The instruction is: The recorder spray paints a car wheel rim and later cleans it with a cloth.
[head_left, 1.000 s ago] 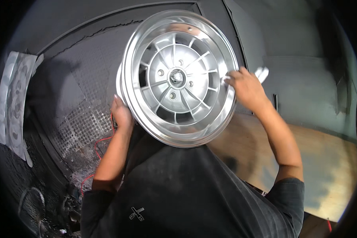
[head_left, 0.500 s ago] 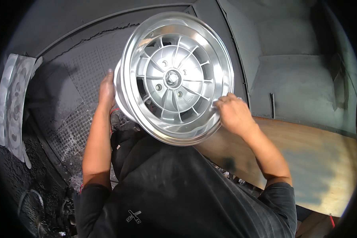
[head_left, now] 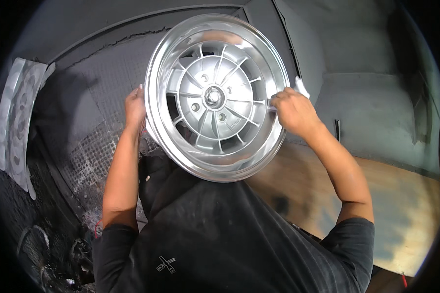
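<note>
A shiny silver car wheel rim (head_left: pixel 215 127) is held up in front of my body, its spoked face toward me. My left hand (head_left: pixel 135 107) grips the rim's outer side on the left, with most of its fingers hidden behind the metal. At the right edge, my right hand (head_left: pixel 294 110) is closed around a white cloth (head_left: pixel 302 88), pressing it against the polished inner lip. One end of the cloth sticks out above the knuckles, and a bit shows at the fingertips.
To the right lies a wooden board (head_left: pixel 391 195) with grey stains. A brushed metal panel (head_left: pixel 17 122) stands at the far left. Grey walls (head_left: pixel 371 112) rise behind, and a dusty, textured floor (head_left: pixel 98 151) shows beneath my left arm.
My right hand has slid up along the rim's right edge with the cloth, more of which now shows. My left hand still holds the rim, which has barely shifted.
</note>
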A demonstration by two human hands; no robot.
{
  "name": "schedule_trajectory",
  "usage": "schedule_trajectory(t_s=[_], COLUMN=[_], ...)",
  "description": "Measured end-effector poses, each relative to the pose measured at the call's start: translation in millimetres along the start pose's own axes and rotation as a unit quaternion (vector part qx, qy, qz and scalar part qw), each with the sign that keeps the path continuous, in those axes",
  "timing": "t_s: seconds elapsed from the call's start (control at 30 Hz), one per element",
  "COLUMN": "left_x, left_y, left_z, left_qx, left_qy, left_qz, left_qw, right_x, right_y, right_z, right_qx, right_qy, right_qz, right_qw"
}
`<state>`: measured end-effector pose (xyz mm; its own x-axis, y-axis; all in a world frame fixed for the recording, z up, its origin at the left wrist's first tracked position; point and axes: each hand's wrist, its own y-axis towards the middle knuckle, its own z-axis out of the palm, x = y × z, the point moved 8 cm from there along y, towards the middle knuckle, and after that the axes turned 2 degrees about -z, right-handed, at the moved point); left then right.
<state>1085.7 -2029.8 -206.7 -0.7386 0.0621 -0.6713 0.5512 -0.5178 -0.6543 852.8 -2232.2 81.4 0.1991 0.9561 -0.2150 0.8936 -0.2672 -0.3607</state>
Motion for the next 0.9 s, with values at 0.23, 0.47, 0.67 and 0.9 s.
schedule_trajectory(t_s=[0.23,0.47,0.67,0.9], left_x=[21.7,29.8,40.5,44.8], left_y=[-0.4,4.0,9.6,18.0], left_z=[-17.1,-25.7,-31.6,-28.1], left_qx=[-0.044,-0.062,-0.081,-0.059], left_qy=[0.024,0.030,0.043,0.024], left_qz=[0.049,0.073,0.064,0.051], left_qw=[0.998,0.995,0.994,0.997], right_x=[21.5,40.4,76.3,12.1], right_y=[-23.3,-34.7,-50.2,-15.9], right_z=[6.2,2.6,-4.1,-1.4], right_qx=[0.031,0.015,0.034,0.036], right_qy=[0.021,0.036,0.091,-0.003], right_qz=[0.020,0.046,0.053,0.011], right_qw=[0.999,0.998,0.994,0.999])
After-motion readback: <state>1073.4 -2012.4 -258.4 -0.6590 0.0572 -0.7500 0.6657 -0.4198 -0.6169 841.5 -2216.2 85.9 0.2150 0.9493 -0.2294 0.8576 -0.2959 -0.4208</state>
